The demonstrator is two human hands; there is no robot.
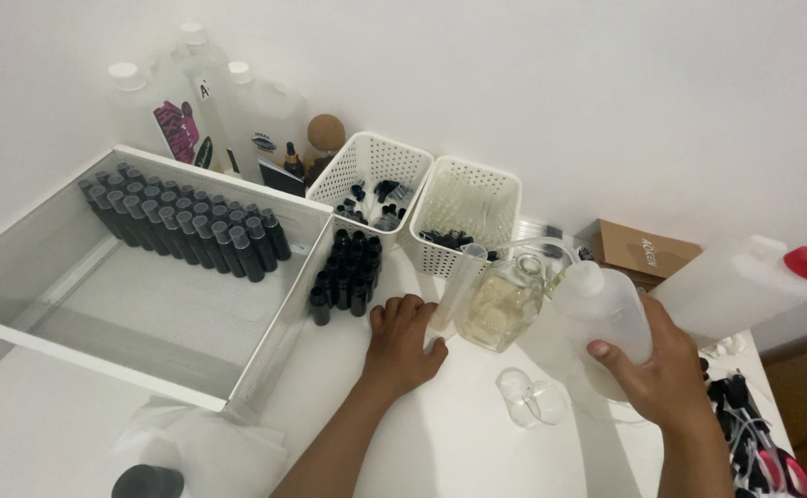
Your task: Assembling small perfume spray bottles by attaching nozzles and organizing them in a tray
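Note:
My left hand (402, 346) rests on the white table, thumb and fingers closed round the foot of a clear measuring cylinder (459, 281) that leans to the right. Right beside the cylinder stands a glass flask (500, 309) holding pale yellow liquid. My right hand (664, 373) grips a translucent plastic squeeze bottle (606, 309). The bottle's thin bent spout (534, 243) arches over toward the flask's neck.
A white jug with a red cap (745, 281) lies at the right. A white tray (145, 369) holds rows of dark bottles (182, 226), with small black bottles (348, 272) beside it. Behind stand two white baskets (371, 166), large jugs (237, 120) and a cardboard box (648, 251). A small clear beaker (533, 401) sits in front.

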